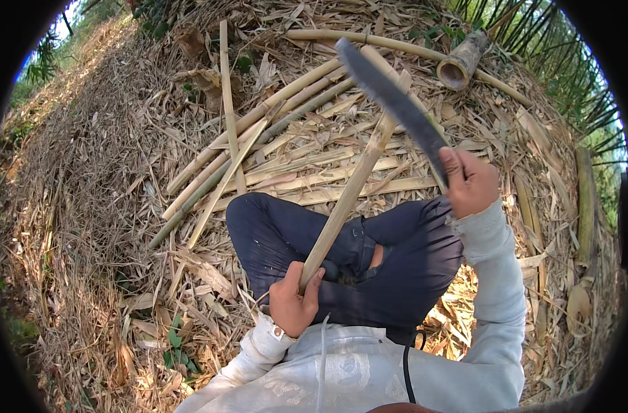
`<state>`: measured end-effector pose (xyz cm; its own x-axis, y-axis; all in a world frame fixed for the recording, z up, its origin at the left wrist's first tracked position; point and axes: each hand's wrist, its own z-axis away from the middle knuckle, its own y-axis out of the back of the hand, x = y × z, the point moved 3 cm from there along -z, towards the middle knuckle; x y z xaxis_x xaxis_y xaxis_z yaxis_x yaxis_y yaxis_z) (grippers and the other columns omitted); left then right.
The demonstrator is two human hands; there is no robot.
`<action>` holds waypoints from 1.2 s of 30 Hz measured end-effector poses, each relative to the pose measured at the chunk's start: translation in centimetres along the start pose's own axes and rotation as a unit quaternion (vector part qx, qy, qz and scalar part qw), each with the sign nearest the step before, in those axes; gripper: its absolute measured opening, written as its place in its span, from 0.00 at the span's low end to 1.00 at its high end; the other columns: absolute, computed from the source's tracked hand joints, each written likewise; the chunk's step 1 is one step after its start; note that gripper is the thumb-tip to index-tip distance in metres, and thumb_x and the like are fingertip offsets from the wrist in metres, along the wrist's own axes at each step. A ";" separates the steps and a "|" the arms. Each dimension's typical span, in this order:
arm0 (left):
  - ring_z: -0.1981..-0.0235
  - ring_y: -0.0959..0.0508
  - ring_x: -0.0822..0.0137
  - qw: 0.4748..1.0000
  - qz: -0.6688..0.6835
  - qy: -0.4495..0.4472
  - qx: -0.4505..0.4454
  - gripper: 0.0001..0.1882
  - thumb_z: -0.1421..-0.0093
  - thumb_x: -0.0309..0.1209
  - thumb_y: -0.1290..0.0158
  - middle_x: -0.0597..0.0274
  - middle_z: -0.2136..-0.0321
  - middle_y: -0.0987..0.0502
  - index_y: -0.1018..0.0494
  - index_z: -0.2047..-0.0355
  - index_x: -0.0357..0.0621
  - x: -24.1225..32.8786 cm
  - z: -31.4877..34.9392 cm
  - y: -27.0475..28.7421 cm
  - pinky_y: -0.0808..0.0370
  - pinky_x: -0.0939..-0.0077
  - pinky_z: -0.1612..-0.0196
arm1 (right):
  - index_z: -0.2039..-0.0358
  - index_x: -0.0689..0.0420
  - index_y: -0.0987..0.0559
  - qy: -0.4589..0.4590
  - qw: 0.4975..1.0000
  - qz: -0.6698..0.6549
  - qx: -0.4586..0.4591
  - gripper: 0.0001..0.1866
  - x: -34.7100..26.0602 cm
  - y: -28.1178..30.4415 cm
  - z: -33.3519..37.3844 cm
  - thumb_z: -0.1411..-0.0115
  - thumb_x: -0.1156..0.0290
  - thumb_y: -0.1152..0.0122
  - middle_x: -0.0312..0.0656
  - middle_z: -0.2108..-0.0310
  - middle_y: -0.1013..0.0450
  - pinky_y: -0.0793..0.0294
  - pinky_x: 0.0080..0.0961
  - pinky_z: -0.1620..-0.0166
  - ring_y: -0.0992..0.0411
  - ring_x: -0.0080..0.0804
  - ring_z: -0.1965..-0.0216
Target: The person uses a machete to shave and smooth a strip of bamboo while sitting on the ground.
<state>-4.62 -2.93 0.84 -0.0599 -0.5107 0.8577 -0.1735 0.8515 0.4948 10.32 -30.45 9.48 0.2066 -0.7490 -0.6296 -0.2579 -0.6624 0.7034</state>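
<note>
My left hand [295, 300] is closed around the lower end of a split bamboo strip [355, 182]. The strip slants up and away to the right, above my crossed legs. My right hand [473, 180] grips a machete [393, 98] with a long, dark, curved blade pointing up and to the left. In this view the blade passes beside and partly over the strip's far end; I cannot tell whether they touch. The machete's handle is mostly hidden in my fist.
Several bamboo poles and split strips [259, 124] lie on dry leaves ahead and to the left. A short hollow bamboo section [463, 62] rests at the far right, near a long curved pole [369, 37]. A greenish bamboo piece [586, 206] stands out at the right edge.
</note>
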 end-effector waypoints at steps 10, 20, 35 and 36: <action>0.85 0.35 0.80 0.976 0.129 0.118 -0.126 0.12 0.42 0.30 0.39 0.60 0.87 0.32 0.30 0.72 0.37 -1.1 0.0 0.0 0.40 0.80 0.81 | 0.72 0.58 0.21 -0.002 0.998 -0.045 0.039 0.16 0.0 2.3 0.0 0.35 0.58 0.43 0.49 0.87 0.32 0.34 0.35 0.79 0.34 0.49 0.86; 0.85 0.37 0.85 0.963 0.164 0.133 -0.166 0.09 0.38 0.29 0.41 0.74 0.84 0.32 0.31 0.68 0.39 -2.4 0.6 -0.4 0.43 0.85 0.83 | 0.75 0.59 0.24 -0.035 0.994 -0.038 0.095 0.17 -0.7 2.6 -0.1 0.36 0.59 0.40 0.47 0.88 0.33 0.35 0.33 0.80 0.33 0.41 0.87; 0.85 0.37 0.85 0.960 0.179 0.140 -0.163 0.10 0.38 0.29 0.41 0.73 0.83 0.32 0.30 0.66 0.38 -3.4 0.5 -1.0 0.43 0.86 0.83 | 0.74 0.59 0.23 0.141 0.987 0.073 0.033 0.16 0.2 -0.4 1.8 0.35 0.60 0.43 0.46 0.88 0.35 0.37 0.32 0.80 0.35 0.42 0.88; 0.85 0.37 0.85 0.959 0.168 0.151 -0.171 0.10 0.38 0.29 0.41 0.73 0.83 0.32 0.31 0.66 0.38 -3.0 0.9 -0.9 0.43 0.86 0.83 | 0.74 0.59 0.23 0.143 0.986 0.077 0.024 0.16 0.3 -0.4 2.1 0.35 0.61 0.43 0.47 0.88 0.35 0.37 0.33 0.80 0.36 0.45 0.87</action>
<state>-5.21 -2.24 -2.32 0.2405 -0.1863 0.9526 0.1418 0.9776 0.1554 8.47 -30.36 8.35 0.4173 -0.8199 -0.3918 -0.3510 -0.5431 0.7627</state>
